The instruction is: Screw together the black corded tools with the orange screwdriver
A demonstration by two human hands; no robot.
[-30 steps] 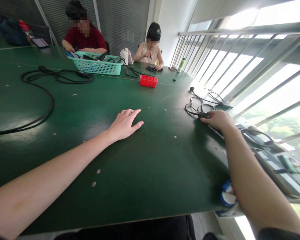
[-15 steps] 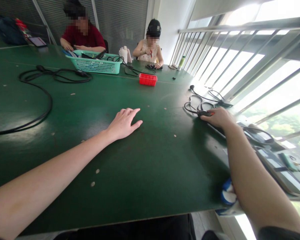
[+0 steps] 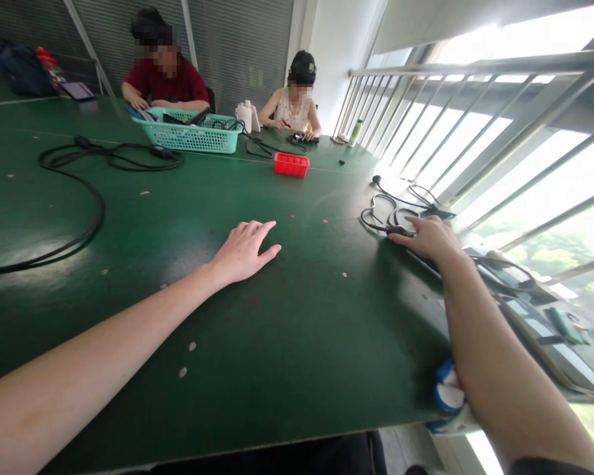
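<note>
My left hand [image 3: 247,249] lies on the green tabletop [image 3: 297,356] with its thumb and fingers apart, and it holds nothing. On the right, my right hand [image 3: 430,236] reaches to a small dark object [image 3: 400,231] at the end of a black cable [image 3: 383,201]. Thumb and index finger are spread on either side of this object; its kind cannot be made out. The other fingers of that hand are partly hidden behind its back.
A red basket [image 3: 291,165] and a teal basket [image 3: 193,140] with tools stand farther off. A long black cable [image 3: 96,191] curls at left. Two people [image 3: 171,86] sit across the table. Metal railing [image 3: 426,132] runs along the right; a blue-and-white packet [image 3: 448,389] lies by my right forearm.
My right hand's fingers have spread apart around the dark object, and the orange part seen by them is out of sight. My left hand stays put; the view has tilted slightly.
</note>
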